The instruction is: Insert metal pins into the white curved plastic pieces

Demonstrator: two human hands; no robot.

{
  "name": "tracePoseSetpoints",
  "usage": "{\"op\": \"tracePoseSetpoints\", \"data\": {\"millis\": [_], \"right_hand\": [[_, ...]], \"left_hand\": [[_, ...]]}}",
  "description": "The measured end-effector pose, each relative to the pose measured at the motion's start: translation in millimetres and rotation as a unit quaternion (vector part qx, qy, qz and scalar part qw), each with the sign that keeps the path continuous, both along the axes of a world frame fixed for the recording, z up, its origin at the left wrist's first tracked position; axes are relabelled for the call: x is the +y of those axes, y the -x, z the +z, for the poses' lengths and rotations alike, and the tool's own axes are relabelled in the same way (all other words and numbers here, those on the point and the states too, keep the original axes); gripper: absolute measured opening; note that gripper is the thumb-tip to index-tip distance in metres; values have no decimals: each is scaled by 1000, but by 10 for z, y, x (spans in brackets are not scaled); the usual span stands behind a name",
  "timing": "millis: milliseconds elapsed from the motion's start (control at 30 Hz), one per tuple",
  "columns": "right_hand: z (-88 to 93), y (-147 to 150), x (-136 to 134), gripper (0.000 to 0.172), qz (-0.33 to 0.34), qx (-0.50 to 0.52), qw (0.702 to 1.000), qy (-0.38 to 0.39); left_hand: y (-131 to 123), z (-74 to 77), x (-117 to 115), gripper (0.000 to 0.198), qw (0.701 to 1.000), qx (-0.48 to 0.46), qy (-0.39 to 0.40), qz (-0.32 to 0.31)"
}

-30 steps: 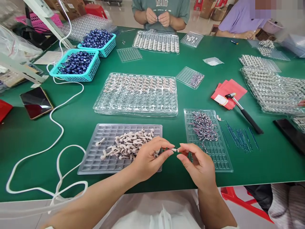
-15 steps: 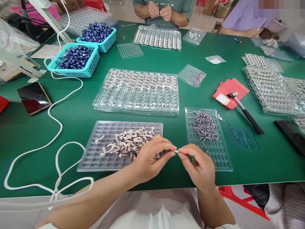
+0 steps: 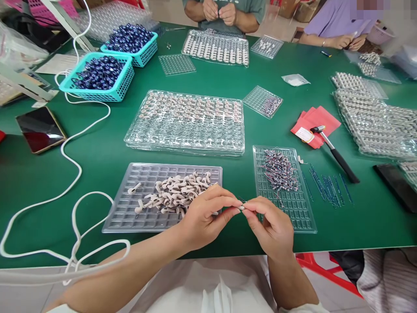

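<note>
My left hand [image 3: 203,217] and my right hand [image 3: 272,226] meet fingertip to fingertip above the table's near edge. Together they pinch a small beige part [image 3: 241,208] with a thin wire at its tip; both hands are closed on it. Just behind my left hand a clear grid tray [image 3: 130,213] holds a heap of beige L-shaped parts [image 3: 176,195]. Beside my right hand a narrower clear tray [image 3: 293,213] carries a tangle of small wired components [image 3: 280,170].
A large clear tray [image 3: 185,141] with rows of parts lies mid-table. Two teal baskets [image 3: 122,89] of blue pieces stand at the back left, near a phone [image 3: 39,129] and white cable [image 3: 71,161]. A hammer [image 3: 335,154], red papers [image 3: 314,119] and stacked trays [image 3: 378,126] lie right. Other people's hands [image 3: 218,11] work opposite.
My fingertips have drawn together, closing the small gap around the part. The camera has tipped slightly, so the table's contents sit a little higher in the picture.
</note>
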State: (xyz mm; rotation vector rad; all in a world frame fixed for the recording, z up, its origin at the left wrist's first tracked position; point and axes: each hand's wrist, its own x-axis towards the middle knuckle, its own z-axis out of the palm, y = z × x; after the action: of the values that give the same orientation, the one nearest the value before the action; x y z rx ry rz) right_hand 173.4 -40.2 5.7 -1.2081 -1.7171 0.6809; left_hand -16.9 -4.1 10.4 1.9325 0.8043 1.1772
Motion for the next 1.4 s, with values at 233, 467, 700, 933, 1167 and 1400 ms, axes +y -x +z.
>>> {"op": "tracePoseSetpoints", "data": {"millis": [233, 467, 700, 933, 1167, 1400], "right_hand": [[9, 14, 20, 30, 21, 13, 998, -53], [-39, -10, 8, 37, 28, -7, 997, -67], [-24, 0, 13, 32, 30, -10, 998, -51], [10, 14, 4, 10, -65, -29, 997, 18], [-2, 31, 1, 4, -90, -54, 994, 15], [1, 62, 17, 4, -89, -67, 994, 6]], "left_hand": [[-10, 0, -6, 22, 1000, -7, -5, 6], [-4, 22, -7, 17, 1000, -8, 23, 9], [61, 121, 27, 19, 948, 19, 312, -55], [90, 163, 37, 28, 934, -9, 353, -55], [38, 95, -23, 13, 988, 97, 110, 41], [26, 47, -15, 11, 992, 113, -13, 61]]}}
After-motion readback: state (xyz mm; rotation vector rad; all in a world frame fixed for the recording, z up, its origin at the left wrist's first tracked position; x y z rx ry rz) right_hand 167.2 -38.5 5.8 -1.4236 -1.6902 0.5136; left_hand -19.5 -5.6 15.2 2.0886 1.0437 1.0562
